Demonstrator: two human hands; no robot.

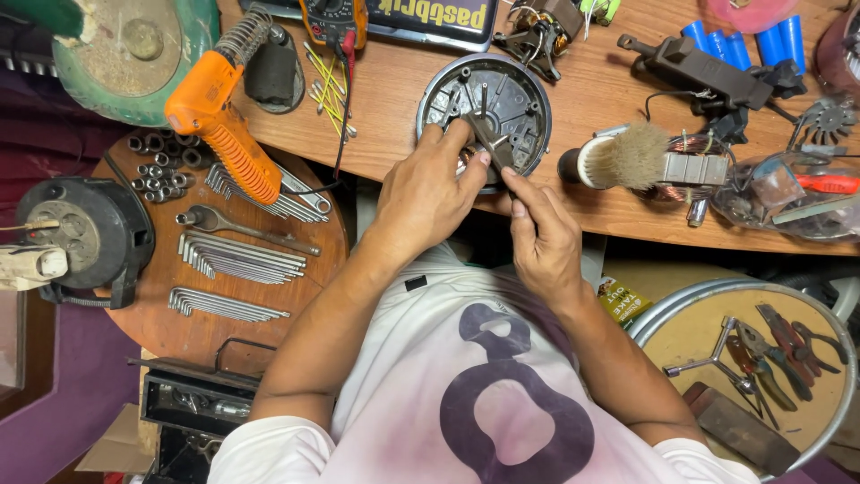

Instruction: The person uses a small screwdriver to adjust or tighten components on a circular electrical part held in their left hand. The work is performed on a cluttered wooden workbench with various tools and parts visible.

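Hands meet at the centre of the frame over a round grey metal motor housing [488, 99] that lies on the brown wooden bench [403, 90], its open side up showing ribs and screw posts. Left hand [425, 193] comes in from the lower left, its fingers curled against the near rim of the housing, thumb and forefinger pinched on a thin dark metal tool [488, 143]; the grip is narrow and closed on that tool. Right hand [542, 237] sits just below and to the right, its forefinger and thumb also pressed to the lower end of the same tool, a narrow pinch. The tool slants up into the housing; whether its tip touches the inside cannot be told.

Just right of the housing lies a round brush with pale bristles and a black handle [618, 159], beside a copper-wound coil [694, 166]. At upper left an orange hot-air gun [219, 121] rests partly on the bench and partly over a round wooden stool top [161, 314], which carries rows of silver hex keys [237, 260] and small sockets [161, 170]. At lower right a round metal-rimmed tray [838, 314] holds red-handled pliers [788, 345]
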